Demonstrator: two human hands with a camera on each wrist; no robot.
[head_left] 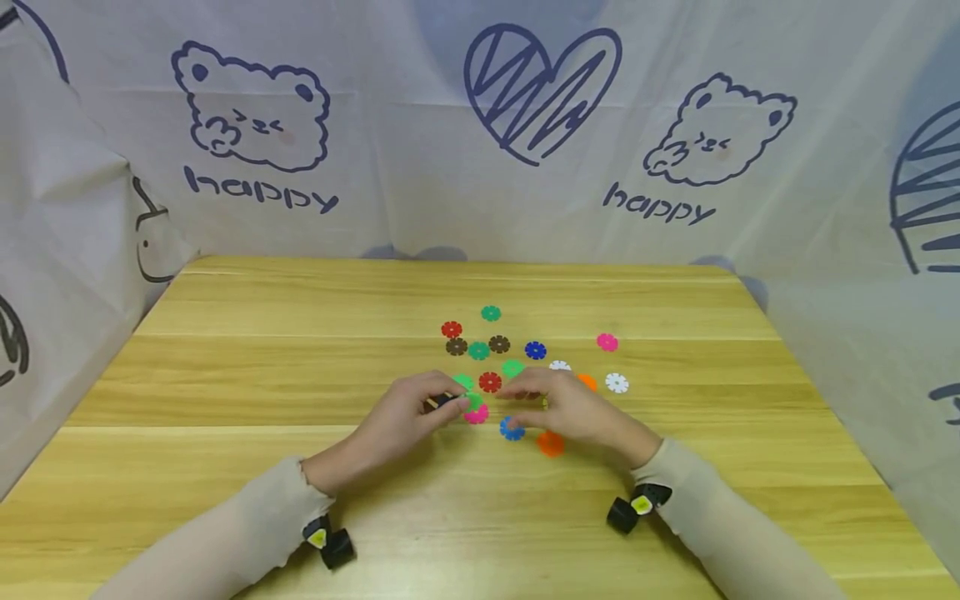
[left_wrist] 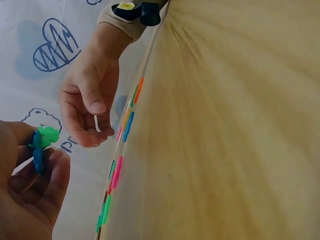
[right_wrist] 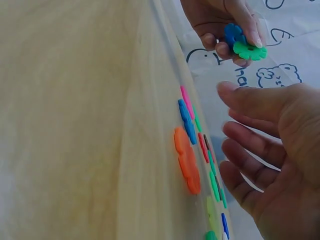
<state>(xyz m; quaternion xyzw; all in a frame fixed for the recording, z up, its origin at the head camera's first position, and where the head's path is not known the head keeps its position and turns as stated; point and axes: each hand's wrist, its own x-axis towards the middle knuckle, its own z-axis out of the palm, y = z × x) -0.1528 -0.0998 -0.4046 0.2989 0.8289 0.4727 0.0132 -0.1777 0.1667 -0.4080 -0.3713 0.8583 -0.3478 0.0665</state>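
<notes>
My left hand (head_left: 420, 406) pinches two interlocking snowflake discs, a green one (left_wrist: 48, 136) and a dark blue one (left_wrist: 38, 156), between thumb and fingers. They look joined at an angle in both wrist views. My right hand (head_left: 577, 408) hovers over the loose discs with thumb and fingers apart and loosely bent; the right wrist view shows nothing between them. A light blue disc (head_left: 512, 430) lies by the right thumb. On the table under the left fingertips is a pink disc (head_left: 477, 414), partly covered. An orange disc (head_left: 551, 444) sits just below the right hand.
Several more discs lie scattered flat on the wooden table (head_left: 300, 350), among them red (head_left: 490, 382), brown (head_left: 499, 344), dark blue (head_left: 536, 350), white (head_left: 617, 383) and pink (head_left: 607, 342). A printed white cloth (head_left: 420, 192) hangs behind the table's far edge and along its sides.
</notes>
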